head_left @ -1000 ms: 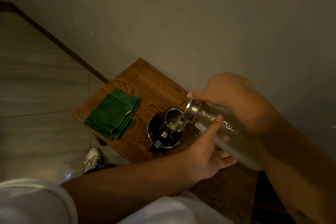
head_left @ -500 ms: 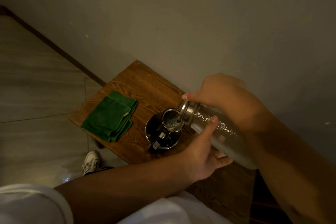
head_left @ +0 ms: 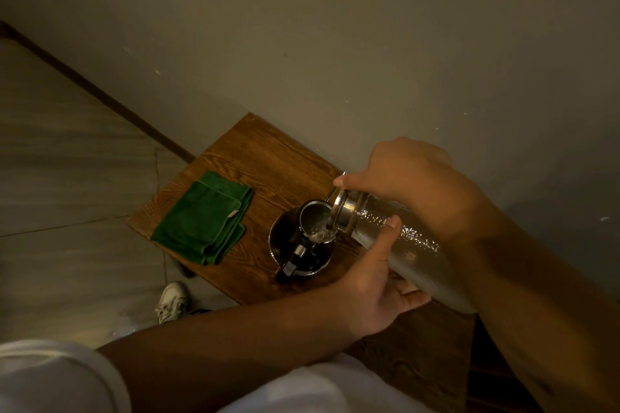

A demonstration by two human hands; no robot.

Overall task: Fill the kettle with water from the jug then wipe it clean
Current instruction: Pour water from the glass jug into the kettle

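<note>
Kettle [head_left: 302, 241] sits at frame centre on my counter [head_left: 268, 164], lid open, water frothing inside, I think. My jug [head_left: 396, 238] is tipped at its mouth, right hand [head_left: 412, 177] gripping the neck, left hand [head_left: 375, 281] cupping underneath. A green cloth [head_left: 204, 216] lies left.

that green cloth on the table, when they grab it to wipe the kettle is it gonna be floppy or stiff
Probably floppy: the green cloth lies folded in soft layers with rounded edges, so it should droop and unfold when lifted by one corner. Likely light for its size, being thin fabric lying flat on the wooden table. Its plush-looking surface suggests it won't slip from the fingers.
</note>
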